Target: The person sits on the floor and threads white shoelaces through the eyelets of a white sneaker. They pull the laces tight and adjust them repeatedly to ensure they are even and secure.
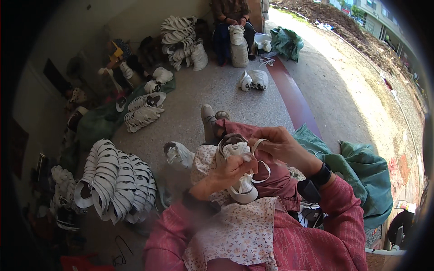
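A white shoe upper [244,191] with a brown collar lies across my lap, its toe pointing toward me. My left hand [228,175] is closed over its lace area, fingers pinching the white lacing; exactly what lies under the fingertips is partly hidden. To the right and slightly above, my right hand [281,145] pinches a white shoelace [269,174], which hangs in a loop beside the upper. A floral apron [235,230] covers my lap. Another white upper with a dark lining [179,155] sits just left of my knee.
Nested stacks of white uppers [121,180] stand at the left, with smaller rows [143,113] behind. Green sacks [366,176] lie at my right. Two wrapped white bundles [253,80] rest on the floor ahead. A person [230,20] sits at the back, handling white uppers.
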Demonstrator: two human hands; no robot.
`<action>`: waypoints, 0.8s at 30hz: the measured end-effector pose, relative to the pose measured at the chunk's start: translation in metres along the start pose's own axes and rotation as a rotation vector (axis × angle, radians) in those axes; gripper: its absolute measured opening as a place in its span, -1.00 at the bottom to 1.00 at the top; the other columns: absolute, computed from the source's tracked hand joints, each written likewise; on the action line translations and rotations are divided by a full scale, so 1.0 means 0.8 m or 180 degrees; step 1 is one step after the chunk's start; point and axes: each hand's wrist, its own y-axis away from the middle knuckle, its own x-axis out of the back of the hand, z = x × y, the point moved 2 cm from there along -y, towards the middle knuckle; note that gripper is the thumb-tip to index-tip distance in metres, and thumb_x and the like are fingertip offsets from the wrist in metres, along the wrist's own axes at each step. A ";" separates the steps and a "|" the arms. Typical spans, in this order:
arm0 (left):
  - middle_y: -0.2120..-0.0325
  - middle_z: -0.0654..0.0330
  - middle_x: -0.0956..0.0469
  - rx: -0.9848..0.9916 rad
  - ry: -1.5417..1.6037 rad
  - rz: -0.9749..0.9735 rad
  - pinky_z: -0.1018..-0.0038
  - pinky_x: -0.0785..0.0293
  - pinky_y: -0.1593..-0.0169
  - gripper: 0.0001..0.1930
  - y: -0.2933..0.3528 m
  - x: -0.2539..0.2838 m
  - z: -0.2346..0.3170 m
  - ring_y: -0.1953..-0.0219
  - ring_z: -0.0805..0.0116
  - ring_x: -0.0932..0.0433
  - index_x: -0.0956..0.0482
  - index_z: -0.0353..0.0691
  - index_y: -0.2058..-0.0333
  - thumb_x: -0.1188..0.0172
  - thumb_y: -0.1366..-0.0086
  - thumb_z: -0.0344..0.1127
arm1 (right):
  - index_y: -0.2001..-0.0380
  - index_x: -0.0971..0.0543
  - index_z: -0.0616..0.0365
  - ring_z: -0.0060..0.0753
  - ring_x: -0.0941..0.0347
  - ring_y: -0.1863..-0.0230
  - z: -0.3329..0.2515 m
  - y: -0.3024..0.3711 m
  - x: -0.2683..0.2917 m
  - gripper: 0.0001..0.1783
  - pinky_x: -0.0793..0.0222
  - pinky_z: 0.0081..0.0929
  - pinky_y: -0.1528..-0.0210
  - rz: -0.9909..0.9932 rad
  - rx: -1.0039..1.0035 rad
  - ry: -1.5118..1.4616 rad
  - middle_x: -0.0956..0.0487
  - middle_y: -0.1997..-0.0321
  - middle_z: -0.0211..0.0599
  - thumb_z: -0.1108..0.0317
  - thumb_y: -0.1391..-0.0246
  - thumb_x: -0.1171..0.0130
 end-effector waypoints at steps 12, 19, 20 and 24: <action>0.40 0.41 -0.49 -0.0068 0.0708 0.0942 0.74 -0.17 0.45 -0.57 0.012 0.043 0.039 0.51 0.72 -0.27 -0.59 -0.19 0.15 0.07 -0.54 0.07 | -0.09 -0.50 0.32 -0.36 -0.55 0.22 0.022 -0.015 0.020 -0.60 -0.49 -0.47 0.19 0.2088 0.1089 0.1055 -0.61 0.13 -0.27 0.36 -0.24 -0.18; 0.46 0.40 -0.44 -0.0119 0.0647 0.1190 0.71 -0.16 0.49 -0.59 0.007 0.037 0.049 0.56 0.70 -0.27 -0.60 -0.22 0.16 0.05 -0.55 0.01 | 0.18 -0.65 0.33 -0.56 -0.52 0.36 0.016 0.004 -0.047 -0.77 -0.44 -0.53 0.31 0.0067 0.1065 0.0956 -0.64 0.32 -0.30 0.35 -0.24 -0.24; 0.47 0.40 -0.43 -0.0093 0.0679 0.1251 0.71 -0.15 0.49 -0.59 0.006 0.037 0.047 0.57 0.69 -0.27 -0.60 -0.22 0.16 0.05 -0.55 0.01 | 0.16 -0.65 0.31 -0.59 -0.53 0.38 0.020 0.001 -0.053 -0.77 -0.44 -0.54 0.33 -0.0060 0.0887 0.0843 -0.65 0.33 -0.32 0.35 -0.25 -0.22; 0.50 0.38 -0.43 -0.0226 0.1746 0.1613 0.70 -0.16 0.51 -0.61 0.019 0.054 0.026 0.57 0.68 -0.30 -0.57 -0.19 0.24 0.01 -0.53 0.02 | 0.12 -0.64 0.24 -0.69 -0.53 0.44 0.041 -0.011 -0.057 -0.78 -0.43 -0.63 0.41 -0.0202 0.0214 -0.0085 -0.66 0.39 -0.42 0.33 -0.33 -0.13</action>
